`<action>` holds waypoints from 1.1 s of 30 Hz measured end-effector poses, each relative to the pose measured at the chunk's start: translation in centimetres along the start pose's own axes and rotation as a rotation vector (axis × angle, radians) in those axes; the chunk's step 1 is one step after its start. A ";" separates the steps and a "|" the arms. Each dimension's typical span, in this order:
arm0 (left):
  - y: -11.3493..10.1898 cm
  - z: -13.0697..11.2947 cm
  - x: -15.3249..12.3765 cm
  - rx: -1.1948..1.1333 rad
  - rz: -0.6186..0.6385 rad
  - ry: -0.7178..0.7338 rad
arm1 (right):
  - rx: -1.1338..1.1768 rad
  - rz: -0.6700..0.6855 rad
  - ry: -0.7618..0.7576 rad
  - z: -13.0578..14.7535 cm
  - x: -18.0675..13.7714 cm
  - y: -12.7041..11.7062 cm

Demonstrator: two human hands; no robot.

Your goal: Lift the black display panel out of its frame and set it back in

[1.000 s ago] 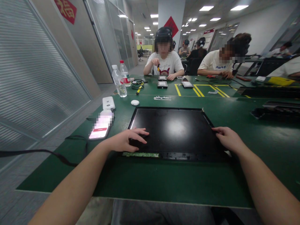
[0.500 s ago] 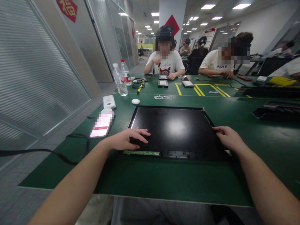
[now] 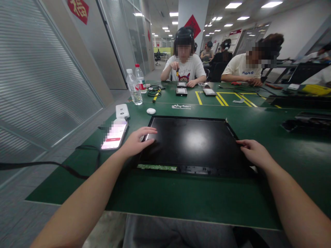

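We've got the framed display panel (image 3: 186,150) flat on the green table (image 3: 181,196) before us!
Past the smartphone (image 3: 115,136), our left hand (image 3: 138,141) spreads wide over its left edge; long axis left to right, green circuit board (image 3: 157,167) along the near side, tabletop showing before us; our right hand (image 3: 254,151), narrow, meets the right edge, fingers partly hidden, grip unclear.

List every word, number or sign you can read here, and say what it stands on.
"福": red diamond sign at upper left.
Right-hand person's shirt: blue letters, too blurred to read surely.
Too small or blurred: red pillar sign, facing person's shirt, bottle labels, phone screen, drive labels.
Black panel: no readable text.
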State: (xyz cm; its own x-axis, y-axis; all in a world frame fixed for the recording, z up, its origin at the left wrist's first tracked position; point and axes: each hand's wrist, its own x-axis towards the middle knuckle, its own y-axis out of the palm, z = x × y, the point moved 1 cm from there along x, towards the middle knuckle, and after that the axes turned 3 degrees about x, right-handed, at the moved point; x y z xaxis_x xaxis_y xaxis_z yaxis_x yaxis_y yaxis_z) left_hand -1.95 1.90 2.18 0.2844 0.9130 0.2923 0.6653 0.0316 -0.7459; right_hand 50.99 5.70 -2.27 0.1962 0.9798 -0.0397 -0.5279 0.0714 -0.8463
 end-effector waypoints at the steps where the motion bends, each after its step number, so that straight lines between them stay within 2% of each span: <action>1: -0.1 0.3 0.1 0.062 -0.067 -0.055 | 0.001 0.003 0.004 -0.1 0.0 0.0; 3: -0.3 1.0 0.1 0.201 -0.145 -0.160 | -0.001 -0.008 -0.007 -0.1 0.0 0.1; 6: -0.3 1.9 0.2 0.352 -0.135 -0.231 | -0.004 -0.018 -0.012 -0.1 0.0 0.1; 15: 0.5 2.2 0.2 0.404 0.081 -0.188 | -0.018 -0.008 0.000 0.3 -0.1 -0.2; 19: 0.5 2.5 0.2 0.391 0.085 -0.199 | -0.002 -0.013 -0.018 0.2 0.1 -0.2; 33: 0.7 3.4 0.3 0.421 0.123 -0.176 | 0.090 -0.007 0.068 1.1 -0.5 -0.2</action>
State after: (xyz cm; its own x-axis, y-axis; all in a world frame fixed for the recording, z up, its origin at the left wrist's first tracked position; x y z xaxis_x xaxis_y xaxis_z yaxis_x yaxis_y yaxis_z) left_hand -3.74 3.57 -0.28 0.1979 0.9743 0.1075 0.2861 0.0475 -0.9570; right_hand 50.11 5.44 -1.53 0.2544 0.9643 -0.0728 -0.5979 0.0977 -0.7956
